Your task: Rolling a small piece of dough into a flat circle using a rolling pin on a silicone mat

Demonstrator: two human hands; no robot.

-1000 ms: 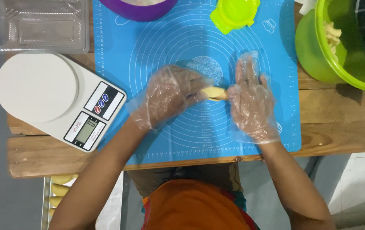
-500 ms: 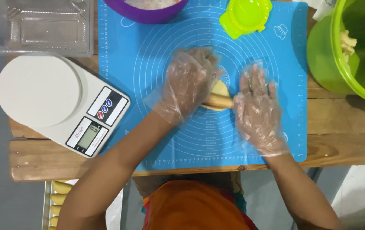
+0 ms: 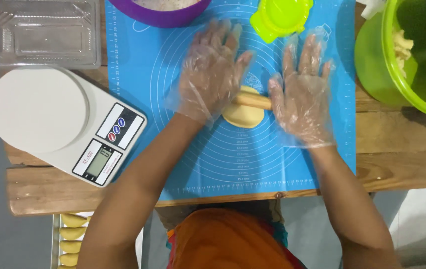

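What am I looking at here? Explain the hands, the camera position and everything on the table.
One camera, worn on a person's head, looks straight down. The left hand and right hand, both in clear plastic gloves, press flat and open on a thin wooden rolling pin lying across a flattened round of yellow dough. Beneath is a blue silicone mat with printed circles on a wooden table. Around it: a white digital kitchen scale, a clear plastic tray, a purple bowl, a lime-green round press mould and a large green bowl.

I see a clear plastic clamshell package (image 3: 36,32) at the surface's far left; below it, the white scale's small grey rectangular screen (image 3: 98,160).
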